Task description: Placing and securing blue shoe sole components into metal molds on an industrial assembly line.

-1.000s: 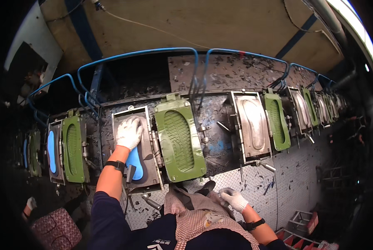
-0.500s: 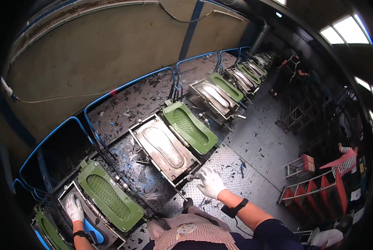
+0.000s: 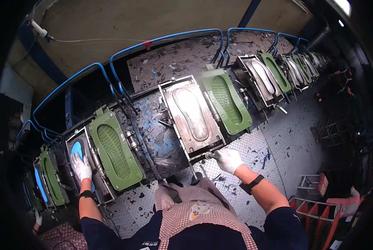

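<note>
My left hand (image 3: 81, 166), in a white glove, lies flat with fingers apart on a blue insole-shaped piece (image 3: 77, 147) in the dark, sole-shaped mould half on the left. Hinged beside that half is a green mould half (image 3: 111, 146) with a ridged sole cavity. My right hand (image 3: 228, 160), also gloved, has its fingers closed around the round metal handle (image 3: 209, 155) at the near end of a bare silver mould half (image 3: 191, 114). A second green mould half (image 3: 227, 102) lies open to the right of that silver one.
More opened moulds (image 3: 263, 77) line up to the far right, and another with a blue piece (image 3: 40, 185) stands far left. Blue rails (image 3: 165, 36) run behind. Dark scraps litter the metal floor (image 3: 253, 166). A red rack (image 3: 319, 221) stands lower right; other people work at the edges.
My view has swung left, so the moulds appear further right. My right hand has closed on the handle. My left hand now covers part of the blue piece's far end.
</note>
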A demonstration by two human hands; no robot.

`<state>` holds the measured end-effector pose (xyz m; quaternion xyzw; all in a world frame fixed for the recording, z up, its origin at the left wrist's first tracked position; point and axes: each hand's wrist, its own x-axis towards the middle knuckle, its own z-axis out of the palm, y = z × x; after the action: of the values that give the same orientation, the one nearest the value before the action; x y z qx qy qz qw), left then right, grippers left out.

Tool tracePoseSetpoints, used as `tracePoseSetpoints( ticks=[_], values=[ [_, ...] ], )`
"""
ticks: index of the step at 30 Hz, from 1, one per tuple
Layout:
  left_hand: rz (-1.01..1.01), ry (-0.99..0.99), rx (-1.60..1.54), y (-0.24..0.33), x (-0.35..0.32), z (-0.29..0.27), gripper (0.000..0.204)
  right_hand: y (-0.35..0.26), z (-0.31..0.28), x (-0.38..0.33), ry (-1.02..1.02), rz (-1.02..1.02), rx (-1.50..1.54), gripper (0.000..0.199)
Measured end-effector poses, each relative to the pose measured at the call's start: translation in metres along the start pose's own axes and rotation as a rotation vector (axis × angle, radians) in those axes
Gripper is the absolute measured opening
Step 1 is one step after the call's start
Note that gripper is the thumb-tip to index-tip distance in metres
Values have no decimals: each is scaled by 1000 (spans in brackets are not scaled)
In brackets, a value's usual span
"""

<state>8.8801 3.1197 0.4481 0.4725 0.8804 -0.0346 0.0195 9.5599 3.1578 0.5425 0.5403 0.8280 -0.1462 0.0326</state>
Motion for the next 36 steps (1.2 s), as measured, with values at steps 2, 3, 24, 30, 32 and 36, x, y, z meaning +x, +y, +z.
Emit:
tracePoseSetpoints(
  ticks=[2,3,24,30,32,36],
  values=[
    [-22,-18,-34,-5,-25,1,68,2,8,1,-4,42,22,7],
    [-48,-26,-71,-6,-42,2,68,4,9,0,-27,55,43,8],
    [36,159,-508,-69,-140,-25,55,16,33,9,-348,555,436,48],
    [47,200,-999,-122,-106,10,29,-50,7,47,-608,379,-519,39],
    [-343,137,-1170,-166,-81,17,29,-72,8,62,-600,339,-477,37],
    [-342,-185,-1041,-234,-17,85,50,-140,-10,88,-636,404,-426,38]
  ],
)
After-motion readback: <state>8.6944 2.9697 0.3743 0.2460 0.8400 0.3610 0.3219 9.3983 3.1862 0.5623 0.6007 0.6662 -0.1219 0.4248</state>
